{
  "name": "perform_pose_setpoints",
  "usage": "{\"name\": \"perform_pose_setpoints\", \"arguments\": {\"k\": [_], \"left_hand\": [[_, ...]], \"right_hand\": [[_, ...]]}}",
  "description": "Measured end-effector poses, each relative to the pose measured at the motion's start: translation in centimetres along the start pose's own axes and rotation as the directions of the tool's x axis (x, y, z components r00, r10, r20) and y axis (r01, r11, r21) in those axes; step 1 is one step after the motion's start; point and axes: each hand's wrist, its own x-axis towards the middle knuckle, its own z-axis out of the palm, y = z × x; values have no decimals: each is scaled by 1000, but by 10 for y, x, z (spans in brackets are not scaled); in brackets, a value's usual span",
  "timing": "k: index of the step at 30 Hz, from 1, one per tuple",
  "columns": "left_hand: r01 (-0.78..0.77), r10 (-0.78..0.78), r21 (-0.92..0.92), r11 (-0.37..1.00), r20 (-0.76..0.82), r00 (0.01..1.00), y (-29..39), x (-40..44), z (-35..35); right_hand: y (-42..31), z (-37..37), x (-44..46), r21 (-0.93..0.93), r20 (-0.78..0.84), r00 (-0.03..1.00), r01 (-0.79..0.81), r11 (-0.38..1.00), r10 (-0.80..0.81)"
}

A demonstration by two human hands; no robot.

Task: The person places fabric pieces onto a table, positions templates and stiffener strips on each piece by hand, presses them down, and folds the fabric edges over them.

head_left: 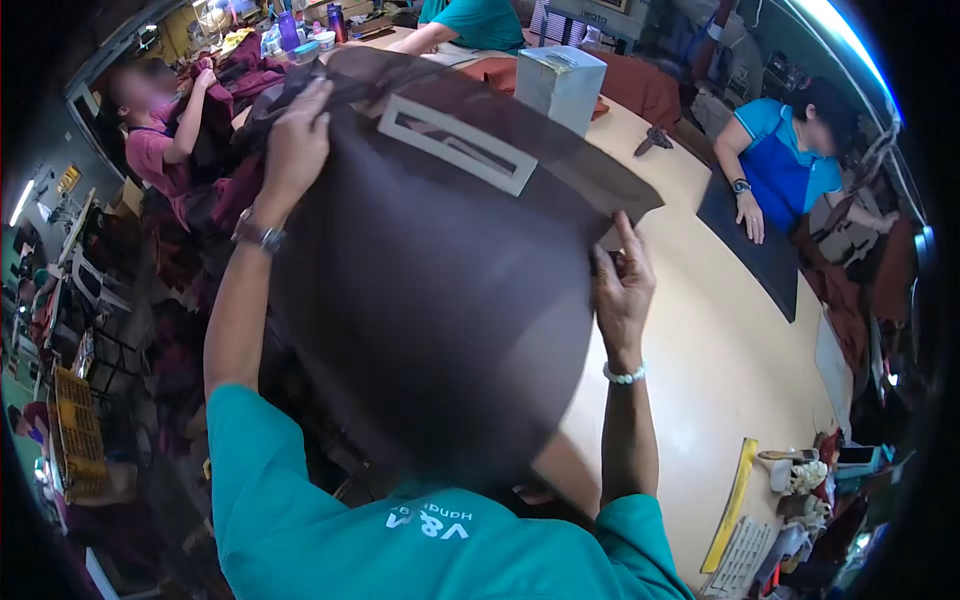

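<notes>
A large dark brown sheet (430,260), leather or fabric, hangs curved in front of me, its lower part blurred by motion. My left hand (299,140) grips its upper left edge, beside dark bunched material. At the right edge my right hand (625,285) pinches the sheet between thumb and fingers, close to a turned-out corner. A pale rectangular frame with a long slot (520,180) lies slanted across the upper part of the sheet, between my hands. Neither hand touches this frame.
The pale worktable (690,370) curves round to the right. On it are a white box (562,90), a dark panel (750,245) under a co-worker's hand, a yellow ruler (733,500) and a brush (788,455). Other people stand at the left and far side.
</notes>
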Motion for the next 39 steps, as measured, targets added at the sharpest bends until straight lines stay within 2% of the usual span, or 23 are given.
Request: {"name": "perform_pose_setpoints", "arguments": {"k": [1, 2, 3, 4, 5, 7, 8, 10, 12, 15, 17, 18, 19, 21, 24, 27, 29, 30, 33, 35, 37, 38, 39], "left_hand": [[-38, 36, 47, 998, 33, 999, -21, 4, 23], [29, -37, 71, 997, 116, 993, -35, 10, 43], [-24, 15, 91, 996, 94, 995, -47, 12, 65], [-22, 9, 102, 995, 119, 993, -55, 15, 85], [-21, 5, 111, 994, 143, 990, -60, 19, 104], [-48, 25, 115, 992, 188, 982, -55, 30, 132], [6, -58, 172, 985, 298, 953, -54, 36, 145], [-24, -62, 271, 962, 304, 951, -57, 44, 175], [3, -133, 424, 905, 275, 952, -52, 40, 206], [139, -257, 352, 926, 317, 913, -27, 15, 237], [322, -355, 159, 933, 546, 759, -13, -4, 249], [415, -379, 114, 903, 668, 640, -7, -13, 253], [374, -356, 135, 918, 697, 623, -5, -24, 257], [378, -345, 65, 924, 571, 745, -1, -41, 255], [390, -372, 80, 917, 519, 769, 3, -47, 253], [321, -353, 151, 935, 475, 806, 3, -47, 254], [182, -238, 184, 966, 357, 903, 5, -45, 258], [162, -205, 146, 976, 357, 911, 11, -41, 255], [57, -58, 15, 998, 415, 908, 36, -37, 250], [-158, 84, 123, 980, 463, 883, 14, -53, 296], [-188, -9, 283, 941, 574, 819, 30, -55, 291], [-219, 5, 281, 935, 605, 796, 27, -55, 297], [-212, 4, 273, 938, 603, 797, 25, -55, 299]], "right_hand": [[10, 9, 4, -33, 13, 1000, -12, 999, 12], [24, 18, 7, -75, 6, 1000, 16, 997, -16], [36, 25, 10, -118, -2, 999, 43, 992, -43], [41, 29, 12, -163, 28, 999, -17, 987, 22], [57, 34, 14, -213, 27, 1000, 4, 977, 2], [67, 40, 18, -197, 33, 996, -77, 977, 85], [75, 43, 21, -225, 27, 997, -63, 972, 71], [88, 48, 29, -284, 22, 999, -39, 958, 47], [91, 53, 35, -281, 40, 991, -108, 954, 125], [97, 57, 36, -316, 65, 980, -157, 936, 186], [98, 58, 32, -325, 77, 975, -171, 930, 206], [106, 59, 29, -336, 60, 982, -147, 930, 177], [117, 59, 26, -348, 43, 988, -124, 929, 148], [122, 58, 25, -356, 33, 991, -112, 928, 132], [119, 57, 28, -350, 50, 987, -129, 928, 156], [128, 58, 29, -404, 60, 982, -140, 904, 179], [131, 58, 31, -389, 90, 980, -130, 912, 178], [132, 57, 30, -383, 105, 978, -128, 915, 180], [122, 58, 26, -168, 7, 986, -162, 972, 165], [103, 54, 11, -196, -50, 997, -68, 978, 59], [84, 45, -13, -292, -36, 999, 6, 956, -17], [68, 42, -27, -290, 35, 999, -4, 957, 15], [76, 42, -41, -350, 102, 976, 217, 911, -193]]}}
